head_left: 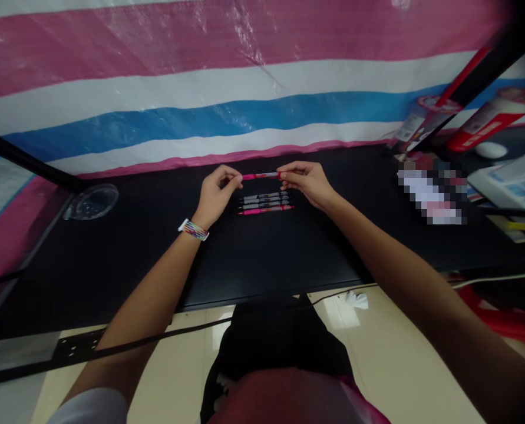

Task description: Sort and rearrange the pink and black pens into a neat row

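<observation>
A pink pen point(262, 175) lies crosswise between my two hands, just beyond a row of pens. Its left end is pinched by my left hand point(218, 191), which has a multicoloured band on the wrist. At the red right end, the fingers of my right hand point(307, 181) are closed on the same pen. Nearer to me, several pens with dark and grey barrels point(264, 200) lie side by side on the black table point(271, 253). The nearest of that row is another pink pen point(266, 209). Fingertips cover both ends of the held pen.
A clear plastic lid or dish point(95, 201) sits at the left. On the right stand a clear cup with a red straw point(421, 121) and a red-and-white container point(487, 121), near a white mouse point(491, 150). Striped sheeting point(227, 118) hangs behind the table.
</observation>
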A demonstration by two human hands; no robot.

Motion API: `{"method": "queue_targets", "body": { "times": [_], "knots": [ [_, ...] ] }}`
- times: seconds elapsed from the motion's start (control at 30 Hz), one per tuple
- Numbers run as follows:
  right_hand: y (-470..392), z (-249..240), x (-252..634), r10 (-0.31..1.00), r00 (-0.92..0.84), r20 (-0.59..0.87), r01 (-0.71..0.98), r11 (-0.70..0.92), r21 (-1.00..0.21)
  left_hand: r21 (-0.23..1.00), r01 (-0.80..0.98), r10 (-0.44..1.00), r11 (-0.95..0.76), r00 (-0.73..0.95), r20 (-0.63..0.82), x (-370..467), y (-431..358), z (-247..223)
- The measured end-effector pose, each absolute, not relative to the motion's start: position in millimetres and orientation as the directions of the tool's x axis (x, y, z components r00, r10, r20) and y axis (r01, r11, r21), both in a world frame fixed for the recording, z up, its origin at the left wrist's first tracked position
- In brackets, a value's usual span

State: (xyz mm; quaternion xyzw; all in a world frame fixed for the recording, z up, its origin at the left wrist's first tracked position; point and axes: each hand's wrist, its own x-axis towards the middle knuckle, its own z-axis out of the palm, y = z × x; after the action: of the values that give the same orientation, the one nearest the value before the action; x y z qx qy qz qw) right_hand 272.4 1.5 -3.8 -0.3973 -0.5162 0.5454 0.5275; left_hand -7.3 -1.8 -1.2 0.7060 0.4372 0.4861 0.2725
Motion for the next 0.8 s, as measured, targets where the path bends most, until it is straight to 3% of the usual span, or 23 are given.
{"method": "queue_targets", "body": {
  "times": [0.43, 0.8],
  "knots": [
    [4.4, -3.6, 273.5, 0.985, -0.088, 0.149, -0.156, 0.134, -0.979, 0.813, 0.385, 0.893, -0.437, 0.077, 0.443, -11.8, 2.7, -2.3],
    [15.3, -5.3, 283.0, 0.969, 0.107, 0.222, -0.042, 0.228, -0.973, 0.825, 0.356, 0.887, -0.439, 0.026, 0.460, -17.2, 10.1, -10.5]
  ]
}}
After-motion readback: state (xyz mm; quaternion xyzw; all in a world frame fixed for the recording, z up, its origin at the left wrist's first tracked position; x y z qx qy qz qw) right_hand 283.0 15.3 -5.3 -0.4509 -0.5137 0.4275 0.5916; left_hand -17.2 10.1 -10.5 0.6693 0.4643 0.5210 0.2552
